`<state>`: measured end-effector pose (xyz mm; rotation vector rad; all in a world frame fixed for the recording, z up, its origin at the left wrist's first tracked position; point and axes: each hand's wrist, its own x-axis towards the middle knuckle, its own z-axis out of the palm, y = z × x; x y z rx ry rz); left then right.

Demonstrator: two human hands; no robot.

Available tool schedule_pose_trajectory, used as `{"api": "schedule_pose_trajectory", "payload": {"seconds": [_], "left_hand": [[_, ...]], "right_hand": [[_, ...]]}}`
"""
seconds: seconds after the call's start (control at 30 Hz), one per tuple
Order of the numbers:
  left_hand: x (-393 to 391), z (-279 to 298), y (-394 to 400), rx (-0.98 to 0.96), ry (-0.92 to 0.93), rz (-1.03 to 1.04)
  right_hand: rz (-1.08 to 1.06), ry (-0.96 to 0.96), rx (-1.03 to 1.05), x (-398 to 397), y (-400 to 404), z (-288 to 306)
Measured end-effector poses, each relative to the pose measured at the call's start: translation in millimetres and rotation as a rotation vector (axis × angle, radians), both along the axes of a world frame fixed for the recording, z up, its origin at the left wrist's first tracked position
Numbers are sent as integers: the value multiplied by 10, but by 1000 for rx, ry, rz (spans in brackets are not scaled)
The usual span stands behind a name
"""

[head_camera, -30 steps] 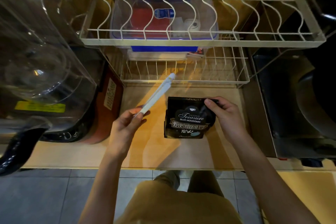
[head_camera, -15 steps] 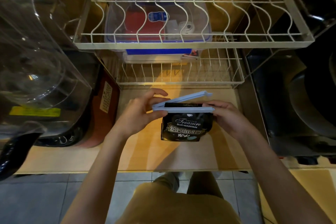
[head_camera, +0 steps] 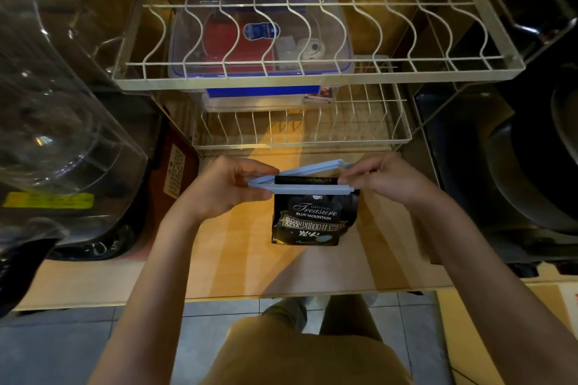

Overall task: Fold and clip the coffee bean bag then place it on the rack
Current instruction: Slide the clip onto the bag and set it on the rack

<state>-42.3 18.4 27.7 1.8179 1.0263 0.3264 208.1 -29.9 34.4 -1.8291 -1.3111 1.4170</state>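
Over the wooden counter [head_camera: 237, 259], our left hand [head_camera: 225, 187] pinches the hinge of the clip [head_camera: 308, 189] and our right hand [head_camera: 383, 180] its open end, so we should press both bars shut squarely over the folded top of the bag [head_camera: 312, 219].

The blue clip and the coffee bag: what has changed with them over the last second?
The left hand brought the blue clip from beside the coffee bag over its folded top, which now sits between the clip's open arms. The right hand moved to the clip's free end. The rack and its container stayed put.

Our left hand [head_camera: 228, 186] and right hand [head_camera: 380, 180] reach forward side by side, fingers pinched, forearms angled inward.
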Motion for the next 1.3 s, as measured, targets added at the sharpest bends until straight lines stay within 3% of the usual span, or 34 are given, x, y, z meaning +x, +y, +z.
{"api": "schedule_pose_trajectory", "payload": {"seconds": [0.2, 0.4, 0.57, 0.8, 1.03, 1.2, 1.3], "left_hand": [[6, 48, 18, 13, 24, -2], [140, 13, -3, 57, 69, -32], [251, -58, -49, 1, -25, 3], [257, -167, -179, -72, -175, 207], [252, -169, -190, -10, -148, 208], [247, -143, -208, 9, -116, 194], [235, -129, -228, 41, -107, 163]], "right_hand": [[162, -259, -9, -37, 86, 155], [272, -608, 230, -171, -1, 185], [263, -547, 308, -121, -52, 114], [111, -493, 419, -162, -199, -26], [-107, -22, 308, -35, -419, -26], [26, -83, 217, 48, -477, -107], [55, -145, 286, 60, -465, -170]]}}
